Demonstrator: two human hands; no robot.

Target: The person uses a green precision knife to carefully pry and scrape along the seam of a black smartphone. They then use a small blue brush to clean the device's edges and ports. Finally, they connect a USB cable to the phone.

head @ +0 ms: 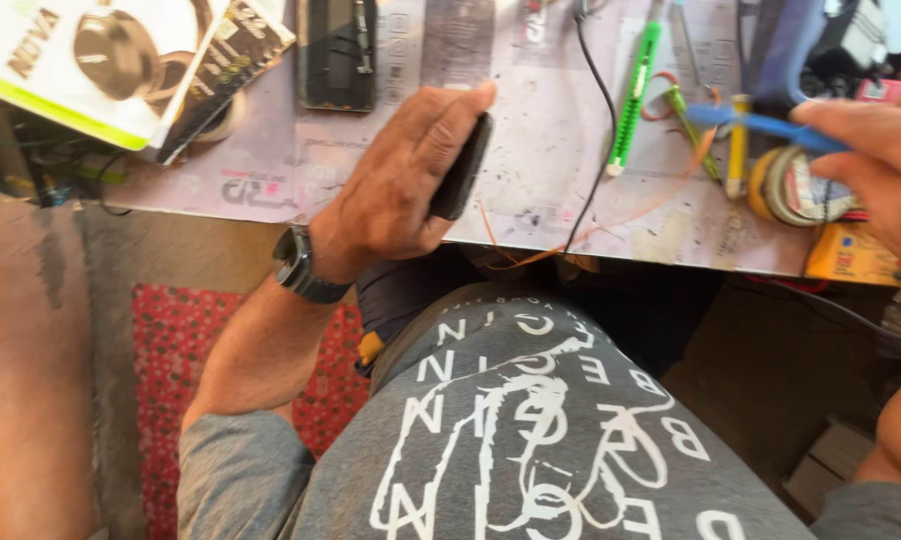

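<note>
Within the left hand (401,185) sits a slim black slab-shaped phone (463,168), gripped edge-on with fingers curled along its far side, its long axis running away from the body and tilted slightly right, above the near edge of the stained pale worktop (551,150). Well to its right, the right hand (876,165) pinches a thin blue plastic tool (761,122) (handle pointing left, toward the phone), so the left hand is plainly the nearer.
</note>
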